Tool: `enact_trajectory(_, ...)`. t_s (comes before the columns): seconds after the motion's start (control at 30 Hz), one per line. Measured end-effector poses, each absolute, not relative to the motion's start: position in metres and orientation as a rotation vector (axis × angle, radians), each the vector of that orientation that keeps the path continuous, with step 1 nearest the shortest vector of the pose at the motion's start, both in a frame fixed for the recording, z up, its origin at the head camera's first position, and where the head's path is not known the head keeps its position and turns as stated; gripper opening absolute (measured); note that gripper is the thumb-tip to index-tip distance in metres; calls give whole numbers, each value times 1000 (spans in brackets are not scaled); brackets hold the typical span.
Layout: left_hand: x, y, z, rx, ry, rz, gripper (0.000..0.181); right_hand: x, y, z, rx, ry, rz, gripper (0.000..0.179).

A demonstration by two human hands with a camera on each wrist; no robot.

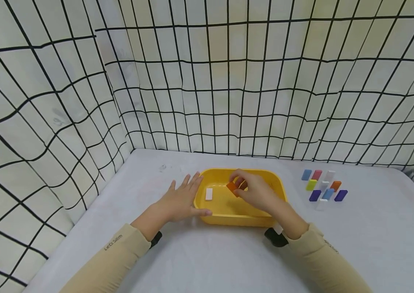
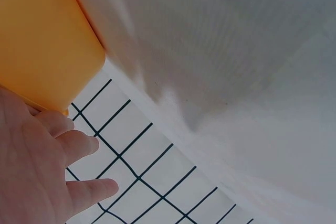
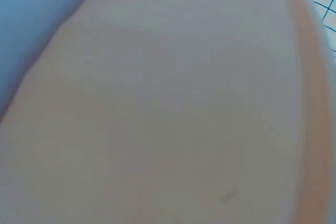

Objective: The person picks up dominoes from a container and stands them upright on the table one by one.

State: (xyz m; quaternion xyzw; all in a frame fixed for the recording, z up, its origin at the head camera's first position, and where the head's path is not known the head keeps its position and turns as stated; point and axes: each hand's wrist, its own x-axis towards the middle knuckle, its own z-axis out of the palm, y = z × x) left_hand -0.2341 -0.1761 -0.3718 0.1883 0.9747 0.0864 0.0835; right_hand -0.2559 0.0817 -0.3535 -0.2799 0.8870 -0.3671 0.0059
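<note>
A yellow plastic tray (image 1: 225, 219) sits on the white-covered table. Inside it, near the left end, lies a small white block (image 1: 209, 194). My right hand (image 1: 256, 193) is over the tray and pinches a small orange block (image 1: 232, 189) between thumb and fingers. At the tray's left side, my left hand (image 1: 180, 200) rests with its fingers spread and straight. In the left wrist view, the fingers of the left hand (image 2: 39, 161) touch the edge of the tray (image 2: 47, 40). The right wrist view is blurred and shows neither the right hand's fingertips nor the block clearly.
To the right of the tray, several small blocks lie in loose rows: blue, pink, white, a lime one (image 1: 311, 185), an orange one (image 1: 336, 186) and purple ones such as the rightmost (image 1: 341, 195). A black grid net (image 1: 210, 87) over white cloth borders the table.
</note>
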Motion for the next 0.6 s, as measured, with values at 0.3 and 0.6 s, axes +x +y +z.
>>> enact_trajectory(0.3,-233,-176,-372,565,2909,259,116,-245,97,-343,-901,2797,-1213,27)
enact_trajectory(0.6,-232,-177,-371,577,2914,267,116,-229,106,-325,-935,2855,-1345,30)
